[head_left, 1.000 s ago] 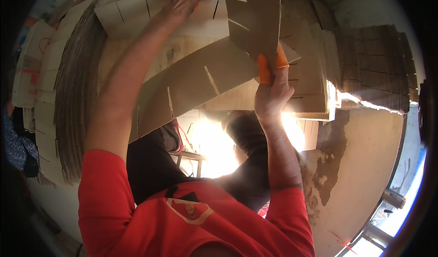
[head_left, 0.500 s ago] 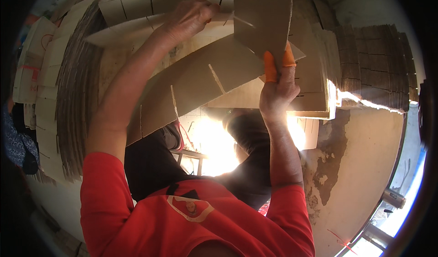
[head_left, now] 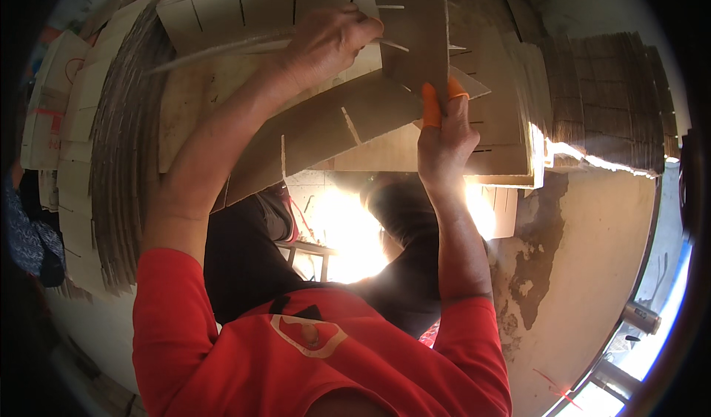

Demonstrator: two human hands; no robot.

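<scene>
My right hand (head_left: 448, 139), with orange finger covers on two fingertips, pinches the lower end of an upright cardboard strip (head_left: 417, 28) with slots cut in its side. A longer slotted cardboard strip (head_left: 311, 132) crosses below it, slanting down to the left and meeting it near my right fingertips. My left hand (head_left: 333, 43) is closed on another cardboard strip (head_left: 215, 54), seen nearly edge-on. That strip runs level behind my left wrist, and its right end lies at a slot in the upright strip, with a tip showing beyond. My left fingertips are partly hidden.
A row of stacked slotted cardboard (head_left: 266, 6) stands at the far side of the wooden board (head_left: 192, 113). More cardboard stacks rise at the left (head_left: 122, 143) and right (head_left: 607, 106). Flat slotted sheets (head_left: 496, 139) lie beside my right hand. Bright light glares between my knees.
My left hand has moved right, bringing its strip up to the upright strip's slot; that strip has turned nearly edge-on. The upright strip has shifted slightly left with my right hand.
</scene>
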